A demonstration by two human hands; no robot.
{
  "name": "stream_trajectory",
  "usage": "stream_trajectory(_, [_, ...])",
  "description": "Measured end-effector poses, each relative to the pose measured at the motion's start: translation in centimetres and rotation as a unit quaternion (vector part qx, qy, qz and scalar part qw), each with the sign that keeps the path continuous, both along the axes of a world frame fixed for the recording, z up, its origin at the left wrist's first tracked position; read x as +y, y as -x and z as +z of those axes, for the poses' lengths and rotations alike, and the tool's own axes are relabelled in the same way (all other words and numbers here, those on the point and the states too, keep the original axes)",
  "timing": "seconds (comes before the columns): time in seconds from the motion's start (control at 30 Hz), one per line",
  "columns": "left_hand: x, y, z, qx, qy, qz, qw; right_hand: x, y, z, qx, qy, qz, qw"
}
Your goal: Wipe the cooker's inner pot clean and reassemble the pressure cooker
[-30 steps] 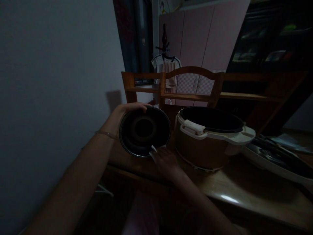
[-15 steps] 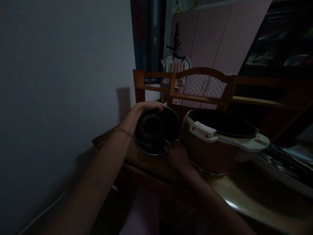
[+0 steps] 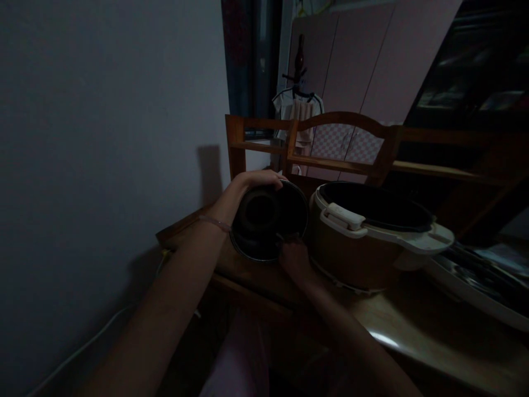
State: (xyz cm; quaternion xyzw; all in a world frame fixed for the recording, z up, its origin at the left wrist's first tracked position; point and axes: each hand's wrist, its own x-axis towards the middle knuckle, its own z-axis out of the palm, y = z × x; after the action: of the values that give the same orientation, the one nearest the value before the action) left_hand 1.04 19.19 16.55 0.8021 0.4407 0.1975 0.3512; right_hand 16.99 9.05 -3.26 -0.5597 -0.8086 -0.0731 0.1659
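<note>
A dark, round inner pot (image 3: 294, 207) is tilted on its side on the wooden table, its opening facing me. My left hand (image 3: 263, 178) is closed over the pot's upper rim, fingers curled onto the inside. At the lower right of the opening, my right hand (image 3: 294, 259) is closed on something small and pale, perhaps a cloth or tissue, mostly hidden by the fingers and the dim light. Close on the right stands a rice cooker body (image 3: 351, 253) with pale handles, its top uncovered and its inside dark.
A long, pale-edged object with a dark top (image 3: 467, 289) lies right of the cooker. A wooden rack (image 3: 343, 163) rises along the table's back edge. The white wall (image 3: 115, 138) is close on the left, and a pale cord (image 3: 82, 350) runs below.
The pot and my left hand have shifted slightly to the right. My right hand has moved slightly at the pot's lower right rim, still closed. The cooker stays in place.
</note>
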Motion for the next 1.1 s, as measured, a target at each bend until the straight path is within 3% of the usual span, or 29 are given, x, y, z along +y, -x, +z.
stream_trajectory(0.23, [-0.4, 0.1, -0.2, 0.010, -0.024, -0.022, 0.999, -1.7, 2.6, -1.3, 0.094, 0.084, -0.017, 0.992])
stream_trajectory(0.6, [-0.4, 0.1, -0.3, -0.009, -0.037, -0.036, 0.999, -2.5, 5.0, -2.0, 0.287, 0.180, 0.107, 0.935])
stream_trajectory(0.8, [-0.7, 0.2, -0.1, -0.002, -0.030, -0.034, 0.999, -2.6, 5.0, -2.7, 0.420, 0.274, 0.166, 0.849])
stream_trajectory(0.87, [-0.5, 0.3, -0.1, 0.001, -0.024, -0.037, 0.999, -2.5, 4.7, -3.0, 0.415, 0.272, 0.182, 0.849])
stream_trajectory(1.1, [0.0, 0.9, -0.5, -0.013, 0.023, -0.044, 0.999, -2.9, 4.1, -2.9, 0.338, 0.209, 0.224, 0.890])
